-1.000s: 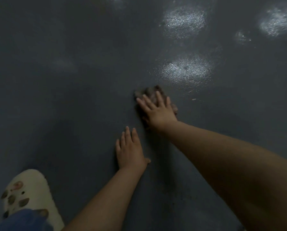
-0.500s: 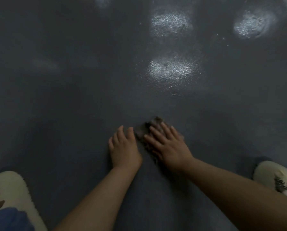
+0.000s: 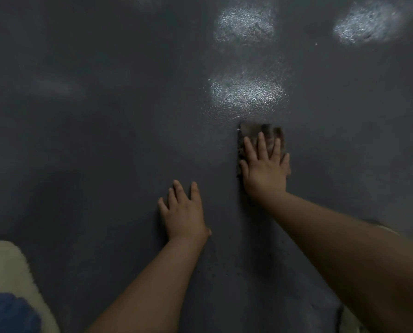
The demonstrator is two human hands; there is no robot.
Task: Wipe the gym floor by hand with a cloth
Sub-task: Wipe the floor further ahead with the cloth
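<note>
On the dark grey floor (image 3: pixel 80 152), one cloth (image 3: pixel 260 133) was seen lying flat, brownish and blurred, just below the nearest bright patch of reflected light (image 3: pixel 247 92). The cloth was pressed down by the right hand (image 3: pixel 264 169), whose fingers were held straight and spread across it; only the far edge and left side of the cloth were left uncovered. The left hand (image 3: pixel 184 212) was laid flat on the bare floor, below and to the left of the cloth and apart from it, its fingers straight and nothing held. Three bright patches of light were counted on the floor beyond the cloth, and a fainter one far to its left. One cream shoe (image 3: pixel 11 272) was seen well to the lower left of the cloth, partly covered by blue fabric (image 3: pixel 8 313). No writing or label could be read anywhere.
</note>
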